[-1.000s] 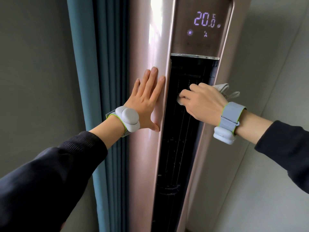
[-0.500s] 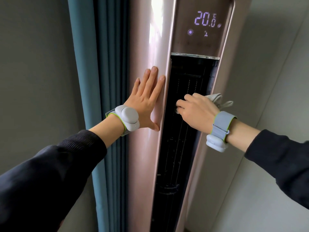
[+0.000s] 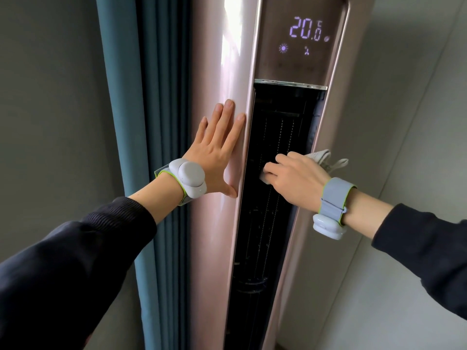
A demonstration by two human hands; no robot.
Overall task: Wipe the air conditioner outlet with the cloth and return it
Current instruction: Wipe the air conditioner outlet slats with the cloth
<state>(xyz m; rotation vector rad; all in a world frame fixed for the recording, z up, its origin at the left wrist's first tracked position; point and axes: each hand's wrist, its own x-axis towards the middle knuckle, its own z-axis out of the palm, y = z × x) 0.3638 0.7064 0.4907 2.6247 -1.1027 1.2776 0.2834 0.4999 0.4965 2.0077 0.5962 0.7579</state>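
A tall pink floor-standing air conditioner (image 3: 222, 72) fills the middle of the view, with a lit display reading 20.0 at the top. Its outlet (image 3: 275, 137) is a long dark vertical slot with thin louvres. My right hand (image 3: 295, 178) is closed around a pale grey cloth (image 3: 321, 157) and presses it against the louvres partway down the slot; most of the cloth is hidden by the hand. My left hand (image 3: 217, 152) lies flat, fingers spread, on the pink casing just left of the slot.
A teal curtain (image 3: 141, 122) hangs in folds directly left of the unit. Grey wall (image 3: 404, 122) runs behind and to the right. Both wrists wear grey bands with pale pods.
My right hand has slid the cloth down the outlet, from near the top of the slot to lower on the louvres. The left hand has stayed flat on the casing.
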